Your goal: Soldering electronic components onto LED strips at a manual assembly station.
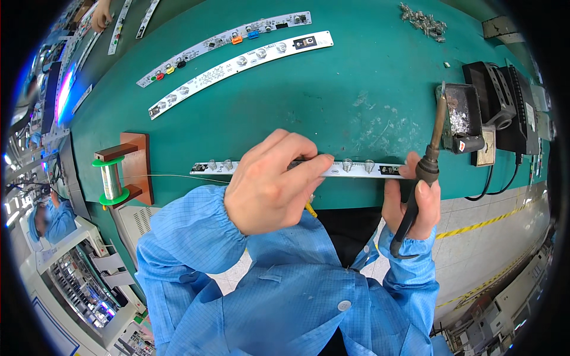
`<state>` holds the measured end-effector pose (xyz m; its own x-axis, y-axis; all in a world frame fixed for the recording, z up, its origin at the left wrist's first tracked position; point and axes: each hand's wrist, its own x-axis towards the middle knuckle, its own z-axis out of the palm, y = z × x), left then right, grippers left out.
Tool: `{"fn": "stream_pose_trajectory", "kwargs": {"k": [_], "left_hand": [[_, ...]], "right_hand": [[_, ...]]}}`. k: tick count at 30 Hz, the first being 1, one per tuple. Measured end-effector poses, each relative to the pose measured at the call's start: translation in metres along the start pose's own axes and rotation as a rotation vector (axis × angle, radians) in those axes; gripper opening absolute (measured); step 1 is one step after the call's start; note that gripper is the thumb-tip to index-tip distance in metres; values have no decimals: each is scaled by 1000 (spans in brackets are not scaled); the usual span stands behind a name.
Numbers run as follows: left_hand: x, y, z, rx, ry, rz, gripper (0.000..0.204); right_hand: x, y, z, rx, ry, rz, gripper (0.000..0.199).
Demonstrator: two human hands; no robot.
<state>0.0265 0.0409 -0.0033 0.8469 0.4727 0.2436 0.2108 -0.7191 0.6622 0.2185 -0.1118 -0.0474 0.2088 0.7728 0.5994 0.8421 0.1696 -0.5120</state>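
Note:
A narrow white circuit board strip [356,172] with several clear, round-topped parts lies crosswise in front of me. My left hand [273,181] is closed over its middle, with bent fingers and thumb at the board; the palm hides what is beneath. With my right hand [412,204] I grip a soldering iron [428,163], its tip pointing up and away. The right fingertips also touch the strip's right end. From a solder wire spool [111,180] on a brown stand [142,169], thin wire runs towards my left wrist, where it goes out of sight.
Two curved circuit boards, one populated [222,41] and one white [243,67], lie farther back on the green mat [332,89]. Small metal parts [423,22] are piled far right. A solder tray [460,115] and black soldering station [516,110] stand right. Another person's hand [101,16] shows far left.

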Motion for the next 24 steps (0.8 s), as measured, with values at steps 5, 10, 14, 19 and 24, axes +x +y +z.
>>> {"fn": "stream_pose_trajectory", "kwargs": {"k": [5, 10, 14, 19, 24], "left_hand": [[10, -13, -7, 35, -92, 32, 27], [9, -19, -4, 12, -37, 24, 23], [11, -24, -2, 15, 25, 24, 23], [0, -2, -1, 44, 176, 179, 29], [-21, 4, 18, 278, 161, 226, 25]], "right_hand": [[12, 1, -1, 138, -67, 110, 71], [27, -7, 2, 196, -175, 263, 59], [34, -5, 18, 72, -36, 227, 53], [36, -4, 21, 4, -26, 183, 51], [35, -5, 20, 4, -42, 229, 52]]}}
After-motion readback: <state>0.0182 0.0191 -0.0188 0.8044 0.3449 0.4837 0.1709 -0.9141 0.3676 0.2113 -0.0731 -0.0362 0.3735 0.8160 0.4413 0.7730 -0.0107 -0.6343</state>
